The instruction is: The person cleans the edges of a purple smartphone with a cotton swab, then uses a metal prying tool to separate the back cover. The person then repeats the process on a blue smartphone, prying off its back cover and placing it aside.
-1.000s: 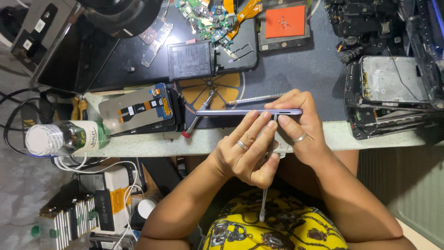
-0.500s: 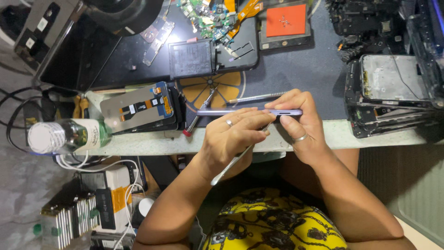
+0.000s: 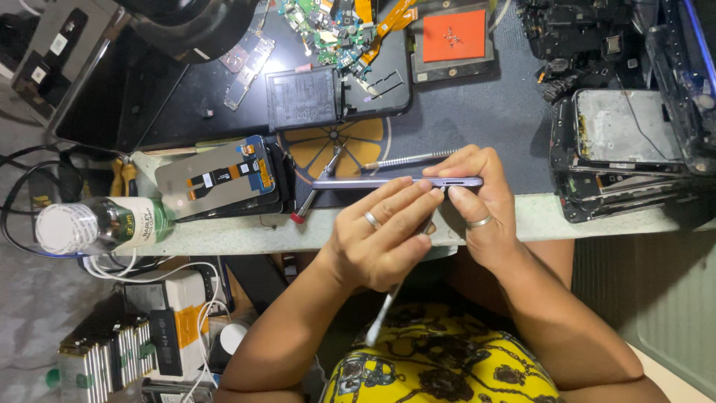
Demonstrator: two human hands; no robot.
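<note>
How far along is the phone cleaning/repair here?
Looks done: phone is apart, with battery, circuit boards and display panel out on the bench. In hand: right hand holds the phone frame edge-on; left hand works a cotton swab at it. Left: reassembly, apparently.

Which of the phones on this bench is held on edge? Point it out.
The purple phone, pinched on edge between the left hand and right hand. The opened phone and the stacked phone frames lie flat on the mat.
</note>
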